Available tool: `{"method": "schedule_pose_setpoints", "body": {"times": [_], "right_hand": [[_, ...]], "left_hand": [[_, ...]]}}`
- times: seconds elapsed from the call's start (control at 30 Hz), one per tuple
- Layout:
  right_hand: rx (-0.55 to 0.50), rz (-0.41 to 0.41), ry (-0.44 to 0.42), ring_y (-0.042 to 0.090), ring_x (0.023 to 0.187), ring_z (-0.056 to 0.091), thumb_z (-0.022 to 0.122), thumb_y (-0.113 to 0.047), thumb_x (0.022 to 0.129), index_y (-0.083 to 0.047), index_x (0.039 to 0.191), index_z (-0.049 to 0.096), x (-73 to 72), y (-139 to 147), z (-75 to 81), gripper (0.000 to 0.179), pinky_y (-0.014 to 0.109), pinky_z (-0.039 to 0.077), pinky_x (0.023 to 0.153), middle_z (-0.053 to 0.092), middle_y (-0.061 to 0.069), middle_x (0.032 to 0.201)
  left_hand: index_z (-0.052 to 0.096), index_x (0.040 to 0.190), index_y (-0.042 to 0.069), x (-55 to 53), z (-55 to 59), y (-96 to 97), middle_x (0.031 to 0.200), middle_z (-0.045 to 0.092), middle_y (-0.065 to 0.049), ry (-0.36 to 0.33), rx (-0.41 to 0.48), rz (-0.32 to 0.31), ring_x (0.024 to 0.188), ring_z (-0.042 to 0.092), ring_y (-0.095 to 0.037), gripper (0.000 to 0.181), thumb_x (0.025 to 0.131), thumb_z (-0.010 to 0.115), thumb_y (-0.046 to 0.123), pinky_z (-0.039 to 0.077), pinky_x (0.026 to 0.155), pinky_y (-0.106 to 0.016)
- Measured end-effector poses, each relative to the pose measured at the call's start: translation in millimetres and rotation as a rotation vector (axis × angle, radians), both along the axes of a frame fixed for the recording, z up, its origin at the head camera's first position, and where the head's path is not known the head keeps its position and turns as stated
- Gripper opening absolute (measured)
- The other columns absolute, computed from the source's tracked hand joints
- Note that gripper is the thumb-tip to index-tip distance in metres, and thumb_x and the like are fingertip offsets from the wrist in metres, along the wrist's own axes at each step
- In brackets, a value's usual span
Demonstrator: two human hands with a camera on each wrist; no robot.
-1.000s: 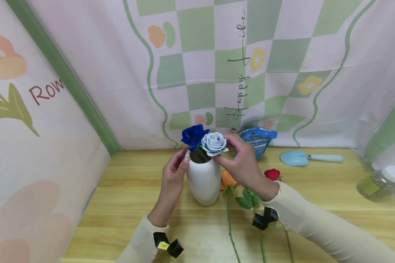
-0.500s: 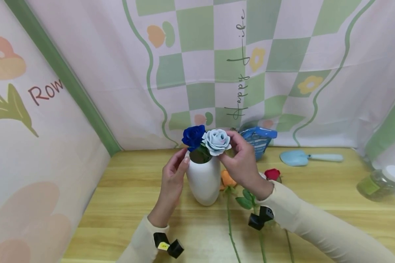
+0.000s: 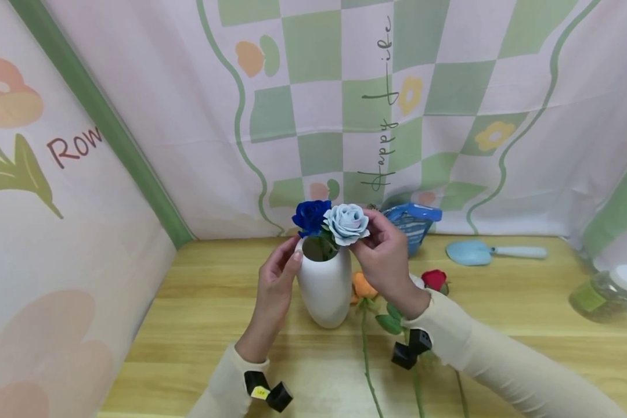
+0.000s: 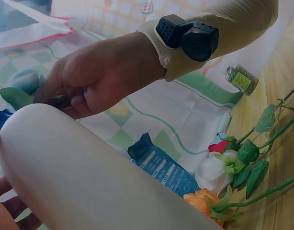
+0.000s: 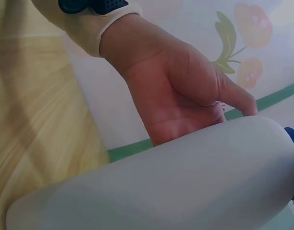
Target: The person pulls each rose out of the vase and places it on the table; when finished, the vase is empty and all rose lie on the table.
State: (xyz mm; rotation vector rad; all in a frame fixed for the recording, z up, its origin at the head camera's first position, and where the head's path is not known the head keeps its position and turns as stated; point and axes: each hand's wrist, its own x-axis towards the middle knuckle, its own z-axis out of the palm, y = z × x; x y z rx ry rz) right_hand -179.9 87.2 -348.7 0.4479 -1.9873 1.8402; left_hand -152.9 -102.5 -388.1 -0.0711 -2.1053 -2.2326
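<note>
A white vase (image 3: 324, 293) stands upright on the wooden table. My left hand (image 3: 278, 278) grips its left side near the rim, thumb in front and fingers behind. A dark blue rose (image 3: 311, 217) leans out of the vase mouth. Beside it is a light blue rose (image 3: 347, 224), its head just above the rim on the right. My right hand (image 3: 385, 249) pinches this rose close under its head; the fingertips are partly hidden behind the petals. In the left wrist view the right hand (image 4: 96, 76) is at the vase mouth, by a green leaf (image 4: 16, 98).
Right of the vase lie an orange rose (image 3: 364, 285), a white rose (image 4: 215, 172) and a red rose (image 3: 435, 280), stems toward me. Behind stands a blue bag (image 3: 413, 223). Further right are a light blue trowel (image 3: 470, 252) and a lidded jar (image 3: 601, 297). A printed curtain hangs behind.
My right hand has shifted slightly, turning the light blue rose so its face opens more toward me and sits a little further right. The left hand stays on the vase.
</note>
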Motion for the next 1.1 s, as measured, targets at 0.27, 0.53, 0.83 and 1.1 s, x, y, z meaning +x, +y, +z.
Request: {"method": "schedule_pose_setpoints", "body": {"times": [0.27,0.53,0.83,1.1], "right_hand": [[0.025,0.02,0.107,-0.006,0.094,0.067,0.068,0.014,0.082,0.01,0.119,0.064,-4.0,-1.3,-0.1,0.037,0.015,0.056,0.079,0.07,0.029,0.116],[0.068,0.034,0.168,-0.001,0.082,0.066,0.068,0.012,0.083,0.008,0.118,0.065,-4.4,-4.0,6.5,0.036,0.015,0.055,0.068,0.073,0.024,0.113],[0.038,0.027,0.161,-0.003,0.083,0.068,0.068,0.014,0.082,0.009,0.119,0.063,-3.6,-2.7,7.6,0.037,0.017,0.057,0.071,0.072,0.027,0.112],[-0.064,0.036,0.122,0.008,0.074,0.074,0.06,0.017,0.085,0.009,0.123,0.061,-4.6,3.4,17.7,0.039,0.027,0.06,0.065,0.074,0.011,0.109]], "left_hand": [[0.05,0.146,0.012,0.3,-0.4,0.7,0.147,0.053,-0.007,0.0,-0.008,0.014,0.126,0.049,-0.021,0.048,0.102,0.051,0.031,0.045,0.107,-0.029],[0.052,0.144,0.014,0.7,0.8,1.5,0.148,0.053,-0.003,-0.002,0.018,0.01,0.131,0.05,-0.022,0.046,0.101,0.054,0.031,0.042,0.114,-0.039],[0.052,0.143,0.015,-0.5,0.5,2.3,0.15,0.052,-0.004,0.004,0.01,0.008,0.133,0.049,-0.022,0.046,0.101,0.054,0.033,0.041,0.115,-0.042],[0.051,0.144,0.014,-0.4,-0.6,1.4,0.148,0.053,-0.006,0.014,0.015,0.005,0.129,0.051,-0.021,0.046,0.102,0.053,0.031,0.045,0.11,-0.031]]}}
